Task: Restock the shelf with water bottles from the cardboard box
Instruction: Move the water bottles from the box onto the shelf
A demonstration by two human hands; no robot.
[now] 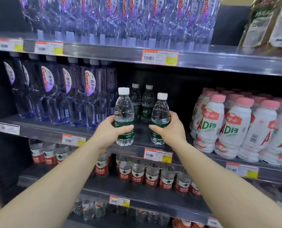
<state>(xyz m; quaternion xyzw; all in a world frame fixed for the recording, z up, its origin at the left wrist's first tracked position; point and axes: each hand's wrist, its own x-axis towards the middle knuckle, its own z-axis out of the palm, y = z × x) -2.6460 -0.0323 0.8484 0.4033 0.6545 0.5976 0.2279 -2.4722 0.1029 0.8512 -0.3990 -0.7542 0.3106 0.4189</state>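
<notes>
Both hands are clenched round a small water bottle each: the left hand (111, 129) wraps the green label band of the left bottle (124, 116), thumb across the front, and the right hand (169, 129) grasps the right bottle (160, 118) the same way, low on its body. In the head view, the only one given, both bottles stand upright at the front edge of the middle shelf (43, 131), apparently just above or barely touching it; I cannot tell which. Just beyond the grip, two more green-label bottles (142, 102) already stand deep in the dark bay, with free shelf between them and the held pair. Full and capped, such bottles should feel moderately heavy for their size, with thin walls that give under a squeeze and smooth plastic that may slip, so the label band at mid-body seems the sound place to hold. Left of the grip stand tall purple-label bottles (89, 94); right of it, white milk-drink bottles (232, 127) with pink caps. Below the grip runs a row of red-label bottles (151, 176), and price tags (158, 155) line the shelf edges. No cardboard box is in view.
</notes>
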